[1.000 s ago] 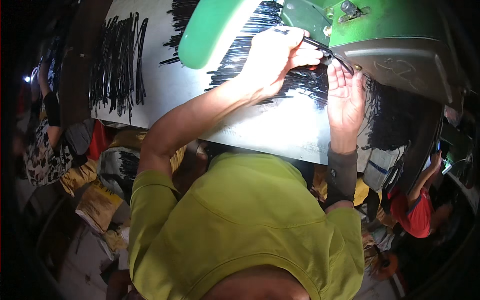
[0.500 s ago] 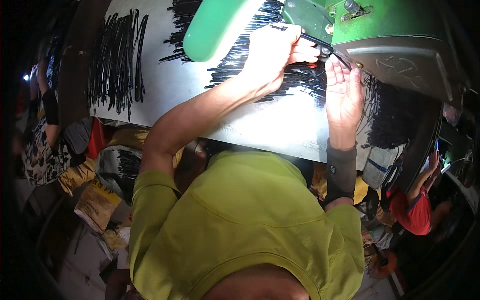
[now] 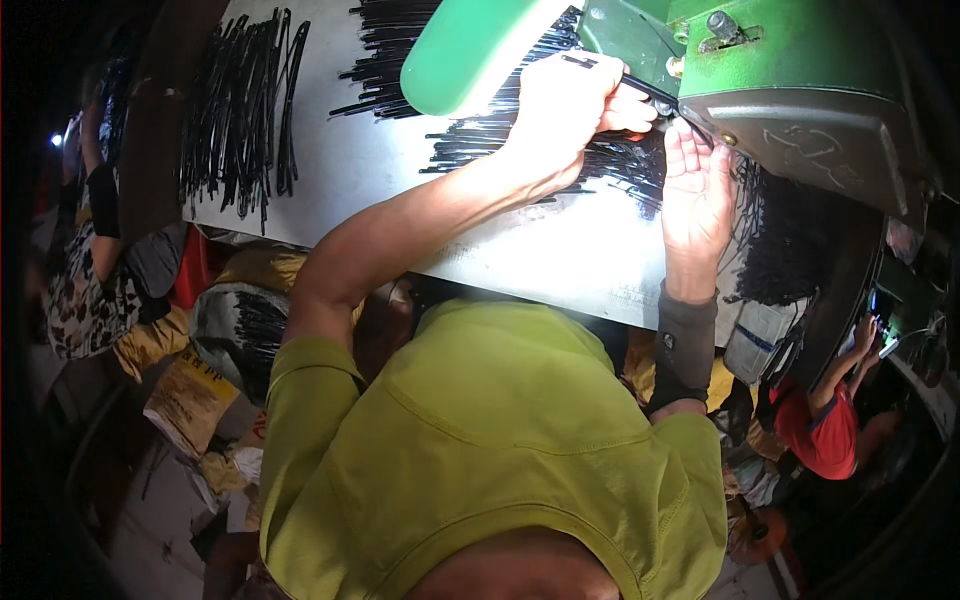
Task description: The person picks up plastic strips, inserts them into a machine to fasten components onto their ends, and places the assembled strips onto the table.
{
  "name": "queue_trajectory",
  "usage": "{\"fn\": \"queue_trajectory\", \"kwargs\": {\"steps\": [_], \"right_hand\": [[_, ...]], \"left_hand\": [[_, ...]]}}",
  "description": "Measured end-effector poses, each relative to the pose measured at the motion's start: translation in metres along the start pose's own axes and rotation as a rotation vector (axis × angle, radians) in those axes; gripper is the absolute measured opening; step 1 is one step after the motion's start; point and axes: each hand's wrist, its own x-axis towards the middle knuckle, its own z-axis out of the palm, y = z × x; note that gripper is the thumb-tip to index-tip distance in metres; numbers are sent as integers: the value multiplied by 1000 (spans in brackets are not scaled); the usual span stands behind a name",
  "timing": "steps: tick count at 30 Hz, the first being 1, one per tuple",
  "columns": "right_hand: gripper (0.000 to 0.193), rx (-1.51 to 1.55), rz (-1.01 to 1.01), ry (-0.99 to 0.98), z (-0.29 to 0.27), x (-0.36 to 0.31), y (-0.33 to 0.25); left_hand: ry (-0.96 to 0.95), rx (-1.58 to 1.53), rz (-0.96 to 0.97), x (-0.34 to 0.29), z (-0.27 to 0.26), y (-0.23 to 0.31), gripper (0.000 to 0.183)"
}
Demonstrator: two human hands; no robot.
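Observation:
A thin black strip (image 3: 650, 90) runs slantwise below the front of a green machine (image 3: 800, 62). My left hand (image 3: 568, 105) is closed around its upper left part, one end poking out behind the fingers. At the lower right end, my right hand (image 3: 697, 195) is turned palm up, with fingertips and thumb closed on the strip beside the machine's small metal parts. Exactly how the strip meets the machine is hidden by my fingers. Under my left hand lies a spread of similar black strips (image 3: 470, 145).
A green lamp (image 3: 465, 55) hangs over the pale tabletop (image 3: 480, 255). More strips lie in a bundle (image 3: 240, 125) at left, with a dark tangled heap (image 3: 790, 245) at right. Sacks (image 3: 192, 400) stand below. A person in red (image 3: 815, 430) is at far right; another person is at far left.
The view has shifted a little, so table, lamp and machine appear slightly farther right. Both hands keep their hold on the strip at nearly the same place by the machine.

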Motion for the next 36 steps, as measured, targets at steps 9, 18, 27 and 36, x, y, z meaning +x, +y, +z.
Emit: {"fn": "queue_trajectory", "kwargs": {"steps": [9,18,27,36], "right_hand": [[20,-91,-65,-89,1,0,-2],[21,-118,-70,-71,4,-1,-4],[20,-51,-11,-89,1,-2,-8],[23,-81,-12,-86,-1,1,-6]], "left_hand": [[31,-49,21,-5,5,-1,16],[57,-9,34,-6,7,-2,15],[21,-87,32,-7,4,-1,16],[48,-35,9,-4,7,-4,15]]}}
